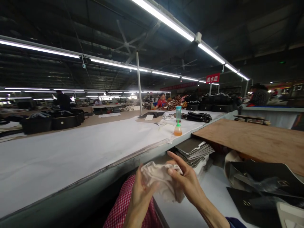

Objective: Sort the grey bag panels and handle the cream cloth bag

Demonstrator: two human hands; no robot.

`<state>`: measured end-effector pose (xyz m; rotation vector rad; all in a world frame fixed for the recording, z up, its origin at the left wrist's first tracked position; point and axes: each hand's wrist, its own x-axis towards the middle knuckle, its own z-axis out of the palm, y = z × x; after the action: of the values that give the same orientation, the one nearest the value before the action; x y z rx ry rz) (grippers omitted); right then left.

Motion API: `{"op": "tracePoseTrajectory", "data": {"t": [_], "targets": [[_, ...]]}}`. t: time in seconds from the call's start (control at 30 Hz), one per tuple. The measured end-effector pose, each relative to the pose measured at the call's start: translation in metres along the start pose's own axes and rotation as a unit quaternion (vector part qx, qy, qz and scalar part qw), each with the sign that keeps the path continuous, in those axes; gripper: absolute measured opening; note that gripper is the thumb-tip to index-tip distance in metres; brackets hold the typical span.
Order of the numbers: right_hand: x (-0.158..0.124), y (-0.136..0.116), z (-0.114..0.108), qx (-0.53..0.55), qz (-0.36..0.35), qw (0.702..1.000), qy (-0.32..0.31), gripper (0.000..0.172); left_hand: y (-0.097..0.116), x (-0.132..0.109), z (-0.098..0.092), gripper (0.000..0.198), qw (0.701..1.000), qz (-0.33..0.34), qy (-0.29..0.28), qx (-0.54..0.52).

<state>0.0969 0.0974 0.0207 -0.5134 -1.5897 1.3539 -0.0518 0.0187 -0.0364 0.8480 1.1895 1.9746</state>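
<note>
A crumpled, pale beige cloth is bunched between my two hands, low in the middle of the head view. My left hand grips its left side, thumb across the front. On the right side, my right hand pinches the fabric with its thumb, while the index finger sticks out toward the table edge. Motion blurs part of the cloth and the left fingers. Just behind the right hand lies a stack of dark flat panels.
A long white-covered table runs ahead, bearing a glue bottle and a teal-lidded bottle. Dark leather-like pieces lie at right beside a brown board. Black bags stand far left. A person in red sits beyond.
</note>
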Motion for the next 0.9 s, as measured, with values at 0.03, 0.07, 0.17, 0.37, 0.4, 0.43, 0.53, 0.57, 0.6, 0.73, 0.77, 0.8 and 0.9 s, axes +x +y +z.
{"op": "tracePoseTrajectory", "data": {"t": [0.03, 0.07, 0.17, 0.37, 0.4, 0.43, 0.53, 0.57, 0.6, 0.73, 0.77, 0.8, 0.9], "targets": [[0.001, 0.000, -0.002, 0.022, 0.011, 1.000, -0.001, 0.059, -0.001, 0.002, 0.000, 0.092, 1.000, 0.006, -0.004, 0.007], [0.004, 0.002, -0.005, 0.046, 0.023, 0.999, 0.001, 0.057, 0.000, 0.003, -0.001, 0.088, 1.000, 0.010, -0.005, 0.017], [0.019, 0.015, -0.019, 0.125, 0.071, 0.990, -0.001, 0.061, 0.009, 0.009, -0.012, 0.082, 0.998, 0.002, 0.015, 0.066], [0.045, 0.051, -0.047, 0.299, 0.048, 0.953, -0.004, 0.028, 0.030, 0.017, -0.041, 0.055, 0.992, -0.003, 0.023, 0.121], [0.046, 0.056, -0.050, 0.321, 0.038, 0.946, -0.012, 0.034, 0.031, 0.018, -0.043, 0.055, 0.992, -0.001, 0.024, 0.122], [0.047, 0.061, -0.052, 0.340, 0.030, 0.940, -0.024, 0.039, 0.030, 0.018, -0.044, 0.054, 0.992, -0.002, 0.023, 0.122], [0.046, 0.072, -0.055, 0.391, 0.003, 0.919, -0.058, 0.046, 0.027, 0.018, -0.041, 0.052, 0.992, -0.017, 0.012, 0.122], [0.045, 0.075, -0.054, 0.407, -0.009, 0.911, -0.065, 0.047, 0.025, 0.018, -0.038, 0.051, 0.992, -0.020, 0.006, 0.122], [0.045, 0.077, -0.053, 0.423, -0.021, 0.903, -0.072, 0.049, 0.024, 0.017, -0.036, 0.049, 0.992, -0.022, -0.002, 0.124], [0.045, 0.082, -0.044, 0.474, -0.060, 0.873, -0.097, 0.051, 0.024, 0.010, -0.028, 0.044, 0.988, -0.016, -0.048, 0.146], [0.045, 0.083, -0.042, 0.483, -0.067, 0.867, -0.103, 0.051, 0.023, 0.009, -0.027, 0.043, 0.986, -0.015, -0.061, 0.155], [0.045, 0.084, -0.040, 0.490, -0.073, 0.862, -0.109, 0.051, 0.023, 0.008, -0.026, 0.043, 0.984, -0.015, -0.074, 0.163], [0.043, 0.085, -0.038, 0.500, -0.083, 0.853, -0.122, 0.049, 0.021, 0.008, -0.025, 0.043, 0.979, -0.016, -0.096, 0.181]]}}
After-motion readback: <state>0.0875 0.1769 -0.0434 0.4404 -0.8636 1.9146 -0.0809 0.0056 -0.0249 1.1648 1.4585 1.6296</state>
